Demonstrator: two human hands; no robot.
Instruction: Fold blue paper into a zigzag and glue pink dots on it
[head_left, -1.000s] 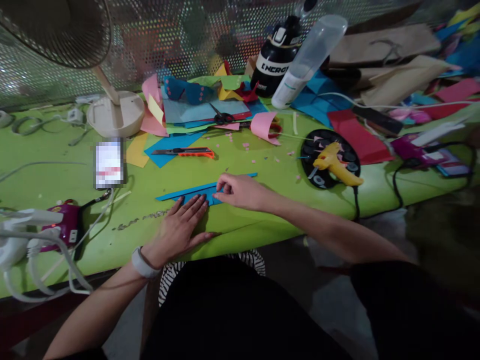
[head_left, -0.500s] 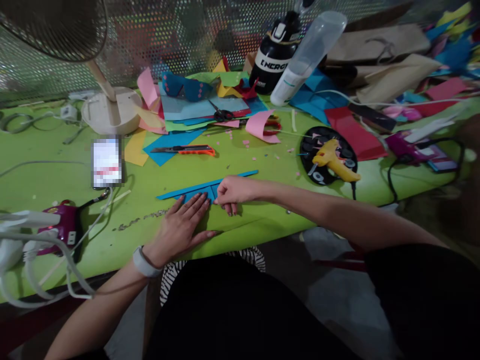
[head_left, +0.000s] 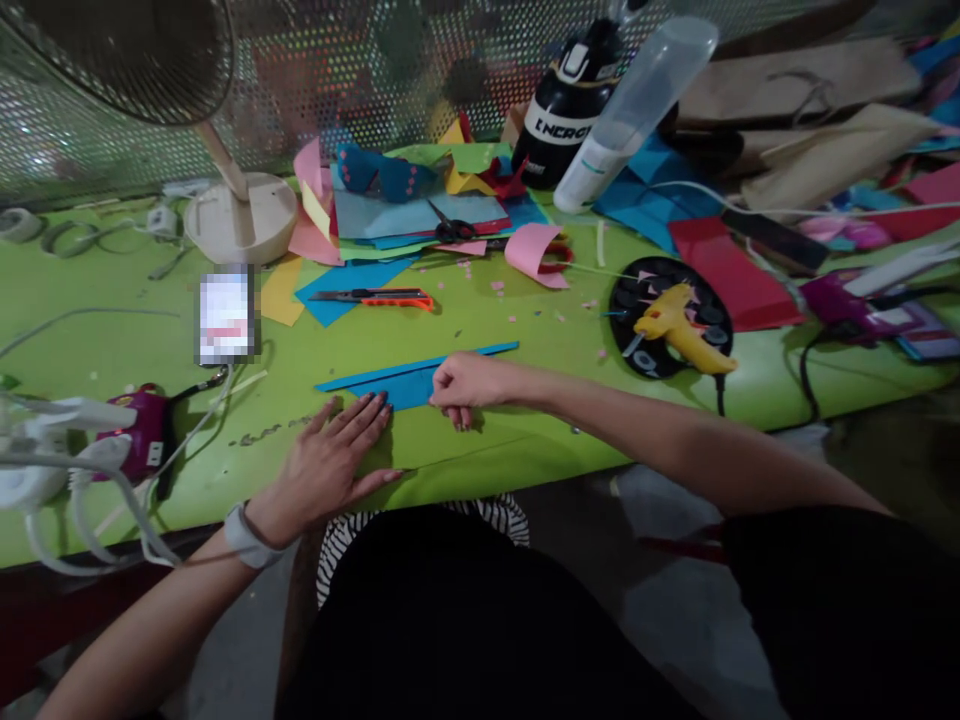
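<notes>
A folded blue paper (head_left: 409, 388) lies on the green table, with a long narrow strip (head_left: 480, 352) along its far edge. My left hand (head_left: 339, 448) rests flat with fingers spread, its fingertips on the paper's left part. On the right part of the paper sits my right hand (head_left: 466, 388), its fingers curled together; what they pinch, if anything, is hidden. Beyond the paper, an orange cutter knife (head_left: 375, 298) lies partly on another blue sheet (head_left: 330, 308).
A yellow glue gun (head_left: 679, 328) rests on a black round tray (head_left: 637, 280) at the right. Scissors (head_left: 454, 230), paper sheets, a black bottle (head_left: 562, 120) and a fan base (head_left: 244, 220) stand or lie farther back. Power strips with cables (head_left: 139, 430) are at the left.
My left hand has slid left along the blue paper, uncovering more of it. The right hand stays curled at the paper's right part. The camera view has shifted slightly.
</notes>
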